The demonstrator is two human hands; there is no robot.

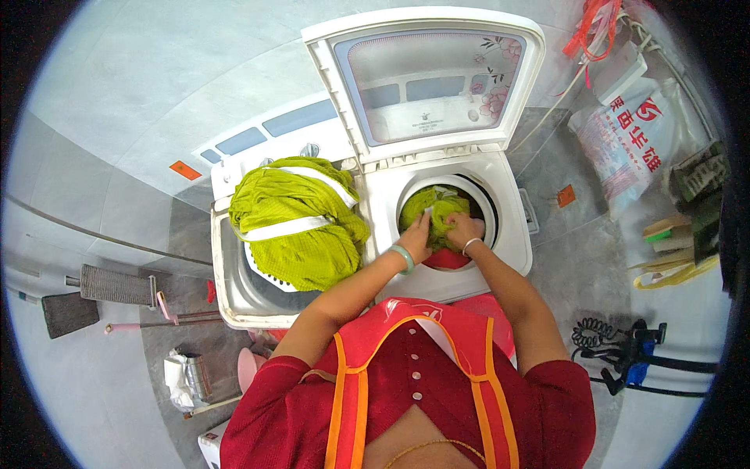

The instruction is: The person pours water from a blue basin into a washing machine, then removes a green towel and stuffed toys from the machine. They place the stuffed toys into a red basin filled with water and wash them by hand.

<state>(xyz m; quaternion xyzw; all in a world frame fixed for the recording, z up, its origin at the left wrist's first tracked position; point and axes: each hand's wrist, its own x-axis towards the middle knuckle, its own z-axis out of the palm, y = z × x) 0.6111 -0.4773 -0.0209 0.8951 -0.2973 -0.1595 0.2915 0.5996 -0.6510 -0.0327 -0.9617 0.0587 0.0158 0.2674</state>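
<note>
Both hands reach into the round spin tub of a white twin-tub washing machine point(381, 193). Lime-green fabric point(433, 202) with a pale piece in it fills much of the opening. My left hand point(416, 237), with a green bangle at the wrist, lays its fingers along the fabric's left side; whether they grip is unclear. On the other side, my right hand point(464, 230) clutches a fold of the fabric. Something red point(448, 259) shows below it in the tub. A larger bundled lime-green cloth with white bands point(299, 225) sits over the left wash tub.
The spin tub's lid point(433, 82) stands raised behind the opening. Control knobs point(309, 150) lie behind the green bundle. A printed plastic bag point(627, 140) hangs at right, above a black-and-blue stand point(638, 357). Brushes point(117, 285) and a metal canister point(196, 375) are at left.
</note>
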